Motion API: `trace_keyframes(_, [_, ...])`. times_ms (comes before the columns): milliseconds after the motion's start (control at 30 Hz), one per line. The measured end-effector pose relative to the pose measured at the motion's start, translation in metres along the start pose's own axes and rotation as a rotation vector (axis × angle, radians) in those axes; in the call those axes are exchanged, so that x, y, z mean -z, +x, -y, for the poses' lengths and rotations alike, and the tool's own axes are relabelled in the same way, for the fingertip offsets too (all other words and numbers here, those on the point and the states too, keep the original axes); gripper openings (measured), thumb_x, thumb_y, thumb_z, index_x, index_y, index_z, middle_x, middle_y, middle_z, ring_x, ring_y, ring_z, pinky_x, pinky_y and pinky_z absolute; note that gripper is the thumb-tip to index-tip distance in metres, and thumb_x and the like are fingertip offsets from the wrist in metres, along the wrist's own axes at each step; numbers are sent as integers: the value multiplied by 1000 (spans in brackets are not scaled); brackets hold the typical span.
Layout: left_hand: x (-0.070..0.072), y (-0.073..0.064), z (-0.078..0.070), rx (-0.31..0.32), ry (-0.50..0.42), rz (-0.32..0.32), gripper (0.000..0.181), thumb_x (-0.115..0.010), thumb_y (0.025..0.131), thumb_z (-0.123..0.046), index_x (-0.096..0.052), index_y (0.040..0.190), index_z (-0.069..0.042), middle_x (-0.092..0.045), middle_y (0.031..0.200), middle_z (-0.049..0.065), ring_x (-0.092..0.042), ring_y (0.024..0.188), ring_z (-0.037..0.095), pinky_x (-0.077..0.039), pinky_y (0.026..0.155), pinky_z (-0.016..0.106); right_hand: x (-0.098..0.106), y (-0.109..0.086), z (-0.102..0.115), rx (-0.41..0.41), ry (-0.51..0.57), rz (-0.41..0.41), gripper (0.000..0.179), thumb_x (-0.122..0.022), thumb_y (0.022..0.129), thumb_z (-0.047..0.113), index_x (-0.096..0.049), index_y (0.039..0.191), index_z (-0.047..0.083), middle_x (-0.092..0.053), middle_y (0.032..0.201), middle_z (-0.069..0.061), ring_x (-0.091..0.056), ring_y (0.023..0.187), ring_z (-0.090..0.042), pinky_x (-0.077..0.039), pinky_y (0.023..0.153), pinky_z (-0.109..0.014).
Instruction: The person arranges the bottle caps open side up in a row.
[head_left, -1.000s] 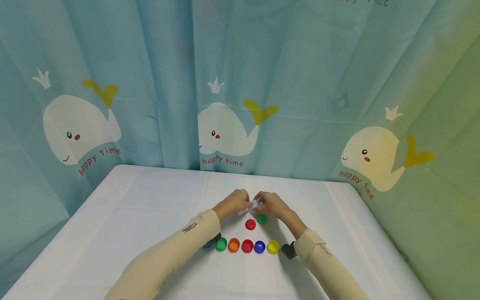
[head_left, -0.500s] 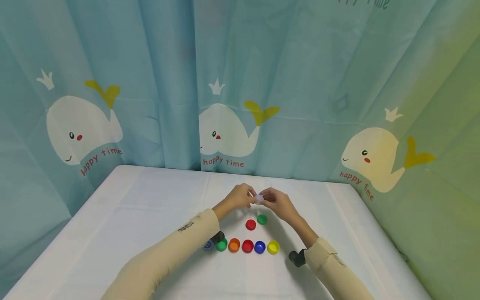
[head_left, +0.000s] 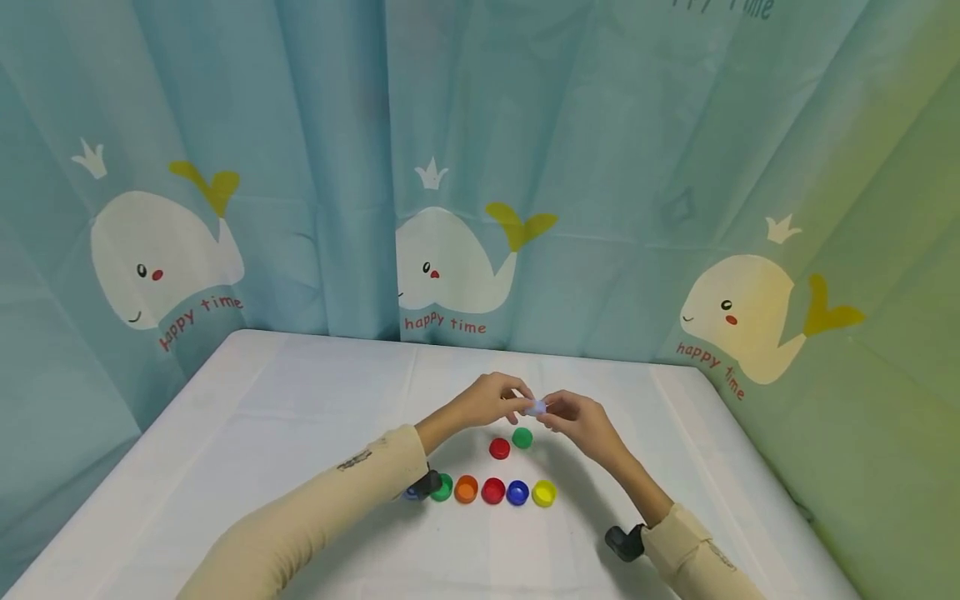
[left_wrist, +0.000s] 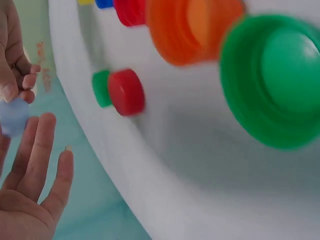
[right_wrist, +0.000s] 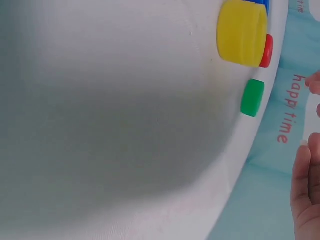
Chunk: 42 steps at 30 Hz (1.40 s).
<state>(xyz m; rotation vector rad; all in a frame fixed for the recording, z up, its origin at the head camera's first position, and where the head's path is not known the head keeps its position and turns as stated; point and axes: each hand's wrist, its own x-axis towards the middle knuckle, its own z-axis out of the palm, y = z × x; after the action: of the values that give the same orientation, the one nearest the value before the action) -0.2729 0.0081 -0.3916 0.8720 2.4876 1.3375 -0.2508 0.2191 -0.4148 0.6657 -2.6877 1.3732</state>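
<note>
A small pale blue cap (head_left: 536, 407) is held above the table between both hands. My left hand (head_left: 486, 401) pinches it from the left, while my right hand (head_left: 583, 423) has thumb and fingers on its right side. In the left wrist view, the pale blue cap (left_wrist: 14, 117) sits at the fingertips, and the left hand's other fingers (left_wrist: 42, 157) are spread. Below the hands, a red cap (head_left: 499, 448) and a green cap (head_left: 522, 437) lie close together. The right wrist view cuts off the hands and does not show the held cap.
Nearer the body runs a row of caps: blue, partly behind the left wrist camera (head_left: 427, 483), green (head_left: 442, 487), orange (head_left: 467, 489), red (head_left: 493, 491), blue (head_left: 517, 493) and yellow (head_left: 544, 493). A whale-print curtain (head_left: 615, 250) hangs behind the white table (head_left: 300, 392).
Both hands have lifted the pale blue cap off the far part of the table and shifted it right. The right forearm has swung right. The other caps stay put.
</note>
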Motion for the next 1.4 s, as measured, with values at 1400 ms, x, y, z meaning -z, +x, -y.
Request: trace_keyframes(1400, [-69, -25, -23, -362, 696, 391, 35, -54, 90, -8, -65, 122, -18, -41, 60, -8, -28, 56, 5, -26, 53, 13, 24, -81, -9, 225, -408, 276, 10, -72, 79, -1, -74, 86, 5, -66, 88, 2, -63, 80, -11, -51, 66, -19])
